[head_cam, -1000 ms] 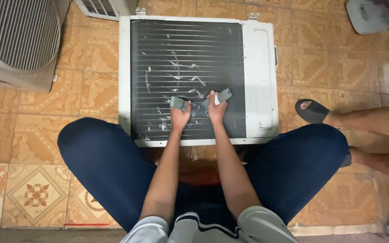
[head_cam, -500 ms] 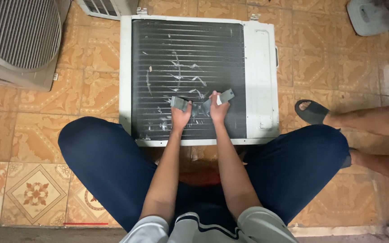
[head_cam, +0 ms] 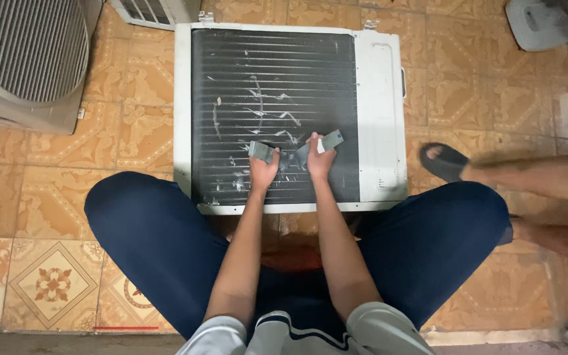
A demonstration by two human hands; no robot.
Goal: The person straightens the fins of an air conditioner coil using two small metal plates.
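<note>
The left hand and right hand each grip one end of a grey comb tool, pressed flat against the dark coil fins of the white air-conditioner unit. The tool appears light and stiff; the fins likely bend easily.

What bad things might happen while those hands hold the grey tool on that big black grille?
1. The grille already has bent, pale patches; pressing the grey tool hard may well bend more of the thin fins.
2. Both the left hand and the right hand are bare against the metal, so fingers might get scratched.
3. Another person's sandalled foot is close by and might bump the unit.
</note>
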